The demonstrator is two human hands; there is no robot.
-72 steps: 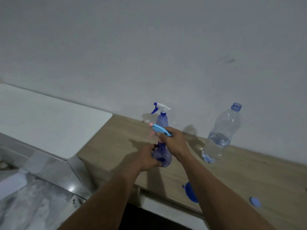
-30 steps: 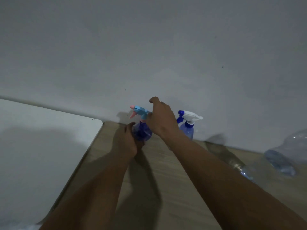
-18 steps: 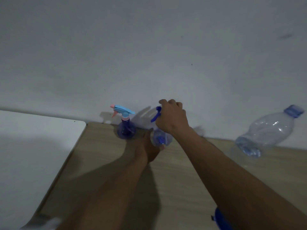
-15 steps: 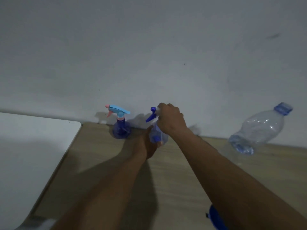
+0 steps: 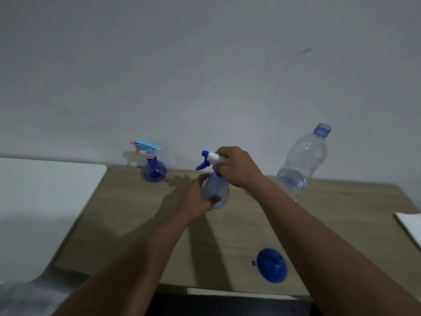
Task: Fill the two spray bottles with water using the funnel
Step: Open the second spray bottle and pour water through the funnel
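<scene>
Left hand (image 5: 196, 199): fingers wrapped around the spray bottle (image 5: 216, 190) body.
Right hand (image 5: 237, 168): fingers clasp its white sprayer head (image 5: 213, 158).
Funnel (image 5: 272, 265): on the tabletop (image 5: 136, 213).

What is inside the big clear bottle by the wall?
The clear bottle, uncapped, holds a little water pooled at its base; the rest looks empty. Its foot, behind the right forearm, is partly hidden, so how it rests on the wooden table is unclear.

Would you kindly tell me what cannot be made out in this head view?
- Neck joint of the white-topped spray bottle: covered by the right hand.
- Its base: hidden behind the left hand.
- White object at right: cut off by the frame edge.
- Water level in the pink-nozzled spray bottle: too dark to tell.
</scene>
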